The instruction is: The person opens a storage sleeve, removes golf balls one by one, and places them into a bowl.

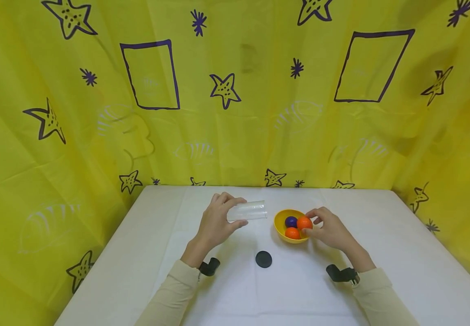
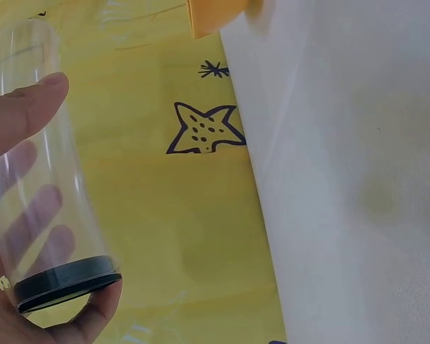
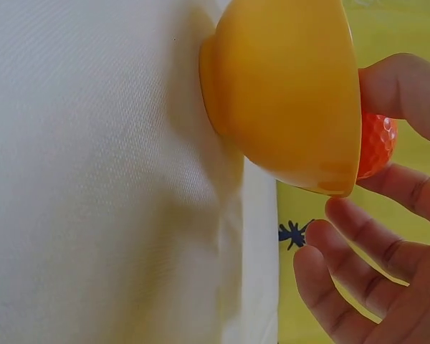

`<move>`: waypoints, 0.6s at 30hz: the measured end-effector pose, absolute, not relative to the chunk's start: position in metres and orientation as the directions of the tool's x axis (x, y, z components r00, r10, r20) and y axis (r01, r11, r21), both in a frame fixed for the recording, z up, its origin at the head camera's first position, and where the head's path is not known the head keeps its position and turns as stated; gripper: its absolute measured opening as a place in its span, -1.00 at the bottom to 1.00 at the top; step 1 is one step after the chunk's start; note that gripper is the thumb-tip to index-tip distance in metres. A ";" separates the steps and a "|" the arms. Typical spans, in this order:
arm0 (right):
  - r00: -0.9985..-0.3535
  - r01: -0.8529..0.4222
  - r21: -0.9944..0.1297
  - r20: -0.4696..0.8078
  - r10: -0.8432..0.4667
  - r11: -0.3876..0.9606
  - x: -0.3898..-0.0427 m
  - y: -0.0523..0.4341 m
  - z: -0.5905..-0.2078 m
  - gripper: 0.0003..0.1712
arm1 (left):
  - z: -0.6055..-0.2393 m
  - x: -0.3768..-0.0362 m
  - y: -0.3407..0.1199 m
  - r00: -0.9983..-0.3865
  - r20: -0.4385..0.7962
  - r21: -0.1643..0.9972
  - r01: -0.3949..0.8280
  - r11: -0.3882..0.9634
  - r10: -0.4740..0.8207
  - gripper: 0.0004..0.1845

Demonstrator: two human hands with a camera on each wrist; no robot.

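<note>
My left hand (image 1: 213,222) grips a clear plastic tube (image 1: 252,210), tipped on its side above the table with its far end toward the bowl. A black cap (image 2: 68,281) covers the tube's end near my palm in the left wrist view; nothing shows inside the tube. At the yellow bowl (image 1: 278,225), my right hand (image 1: 330,228) pinches a dimpled orange golf ball (image 1: 304,222) between thumb and forefinger, its other fingers loosely bent. Beside that ball in the bowl lie another orange ball (image 1: 292,233) and a dark purple ball (image 1: 291,221).
A round black lid (image 1: 264,259) lies flat on the white tabletop (image 1: 300,290), in front of the bowl and between my forearms. Yellow patterned curtains (image 1: 255,127) hang behind the table and at both sides.
</note>
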State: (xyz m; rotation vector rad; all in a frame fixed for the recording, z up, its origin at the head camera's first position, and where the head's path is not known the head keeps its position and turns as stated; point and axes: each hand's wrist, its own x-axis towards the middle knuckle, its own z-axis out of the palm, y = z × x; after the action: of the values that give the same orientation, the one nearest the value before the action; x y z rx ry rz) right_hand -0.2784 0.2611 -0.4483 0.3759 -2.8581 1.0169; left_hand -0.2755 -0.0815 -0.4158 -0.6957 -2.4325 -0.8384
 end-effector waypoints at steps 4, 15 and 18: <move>-0.968 -0.249 -0.613 0.147 -0.201 0.750 -0.277 0.260 -0.448 -0.55 | -0.416 -0.276 -0.082 -0.754 0.579 0.409 0.598 0.689 0.310 -0.46; -0.969 -0.244 -0.632 0.136 -0.205 0.736 -0.277 0.259 -0.447 -0.65 | -0.417 -0.276 -0.081 -0.773 0.550 0.407 0.579 0.707 0.316 -0.46; -0.972 -0.235 -0.639 0.135 -0.194 0.733 -0.276 0.258 -0.446 -0.69 | -0.418 -0.276 -0.080 -0.779 0.539 0.411 0.574 0.708 0.320 -0.46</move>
State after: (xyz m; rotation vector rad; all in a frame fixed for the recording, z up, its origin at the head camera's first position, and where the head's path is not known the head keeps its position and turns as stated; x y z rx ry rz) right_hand -0.2765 0.2584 -0.4461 0.3553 -2.8687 1.0702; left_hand -0.2763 -0.0804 -0.4177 -0.6889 -2.4831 -0.8011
